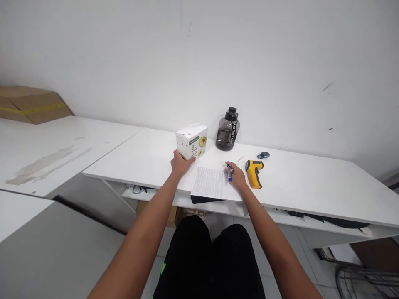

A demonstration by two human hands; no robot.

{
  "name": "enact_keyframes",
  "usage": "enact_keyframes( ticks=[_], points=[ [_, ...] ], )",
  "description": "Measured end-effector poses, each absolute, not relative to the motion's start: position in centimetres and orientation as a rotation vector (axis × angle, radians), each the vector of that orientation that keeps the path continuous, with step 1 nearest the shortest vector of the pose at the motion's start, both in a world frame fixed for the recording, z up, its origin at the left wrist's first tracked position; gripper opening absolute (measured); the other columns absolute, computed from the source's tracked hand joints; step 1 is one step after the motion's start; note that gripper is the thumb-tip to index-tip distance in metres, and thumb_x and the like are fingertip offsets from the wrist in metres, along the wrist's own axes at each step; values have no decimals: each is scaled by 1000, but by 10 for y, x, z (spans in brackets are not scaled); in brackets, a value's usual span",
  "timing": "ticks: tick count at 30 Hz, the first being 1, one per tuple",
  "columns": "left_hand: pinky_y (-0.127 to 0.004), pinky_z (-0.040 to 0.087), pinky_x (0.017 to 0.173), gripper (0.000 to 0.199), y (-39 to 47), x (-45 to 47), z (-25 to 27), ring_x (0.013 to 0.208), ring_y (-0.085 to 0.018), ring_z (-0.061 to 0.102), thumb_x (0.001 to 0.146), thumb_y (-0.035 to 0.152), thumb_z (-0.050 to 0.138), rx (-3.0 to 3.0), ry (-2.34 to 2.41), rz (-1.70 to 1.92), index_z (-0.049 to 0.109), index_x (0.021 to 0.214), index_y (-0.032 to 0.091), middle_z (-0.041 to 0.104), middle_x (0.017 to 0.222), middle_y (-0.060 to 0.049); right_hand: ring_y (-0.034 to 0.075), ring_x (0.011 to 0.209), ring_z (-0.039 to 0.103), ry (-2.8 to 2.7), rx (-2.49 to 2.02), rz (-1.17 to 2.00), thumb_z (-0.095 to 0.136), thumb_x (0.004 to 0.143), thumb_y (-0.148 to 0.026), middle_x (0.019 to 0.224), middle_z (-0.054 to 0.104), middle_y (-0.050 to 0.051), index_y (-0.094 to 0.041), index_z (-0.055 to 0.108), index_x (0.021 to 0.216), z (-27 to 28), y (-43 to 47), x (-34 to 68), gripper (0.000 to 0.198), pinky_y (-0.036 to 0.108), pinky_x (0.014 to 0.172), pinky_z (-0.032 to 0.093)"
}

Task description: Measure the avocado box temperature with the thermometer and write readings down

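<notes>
My left hand [181,164] is closed around the lower front corner of a white carton [190,143] with avocado pictures and the word "Meal" on its side. The carton stands upright on the white table, slightly turned. In my right hand [237,175] is a blue pen [229,172], held between the fingers beside a handwritten sheet of paper [208,182]. Rows of writing cover the sheet, which lies at the table's front edge. Just right of that hand rests a yellow infrared thermometer gun [254,174].
A dark translucent water jug [227,132] stands near the wall behind the paper. A small dark blue object [263,155] lies beyond the thermometer. To the far left sits a taped cardboard box [34,104]. Under the tabletop [311,178], a shelf holds several items.
</notes>
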State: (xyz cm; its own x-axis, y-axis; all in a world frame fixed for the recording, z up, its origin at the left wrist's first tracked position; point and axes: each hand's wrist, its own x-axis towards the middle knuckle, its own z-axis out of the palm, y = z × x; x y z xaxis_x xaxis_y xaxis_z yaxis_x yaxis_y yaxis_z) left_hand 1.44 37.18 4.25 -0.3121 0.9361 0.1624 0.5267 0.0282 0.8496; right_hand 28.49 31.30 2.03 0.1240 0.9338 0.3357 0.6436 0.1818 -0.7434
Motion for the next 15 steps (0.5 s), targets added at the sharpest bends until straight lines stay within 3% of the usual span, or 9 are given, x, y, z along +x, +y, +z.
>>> enact_keyframes(
  ticks=[7, 15],
  points=[
    [-46, 50, 97, 66, 371, 14, 44, 127, -34, 59, 68, 51, 79, 1480, 1869, 1194, 33, 109, 28, 64, 131, -13, 17, 69, 57, -1574, -1580, 470, 50, 84, -33, 103, 73, 3, -27, 70, 129, 19, 315, 285, 49, 33, 74, 48],
    [-46, 49, 100, 67, 369, 16, 47, 130, -34, 57, 68, 49, 80, 1462, 1875, 1193, 34, 111, 28, 63, 133, -12, 16, 70, 56, -1537, -1537, 454, 49, 81, -29, 98, 71, 1, -24, 70, 120, 16, 321, 288, 45, 31, 75, 47]
  ],
)
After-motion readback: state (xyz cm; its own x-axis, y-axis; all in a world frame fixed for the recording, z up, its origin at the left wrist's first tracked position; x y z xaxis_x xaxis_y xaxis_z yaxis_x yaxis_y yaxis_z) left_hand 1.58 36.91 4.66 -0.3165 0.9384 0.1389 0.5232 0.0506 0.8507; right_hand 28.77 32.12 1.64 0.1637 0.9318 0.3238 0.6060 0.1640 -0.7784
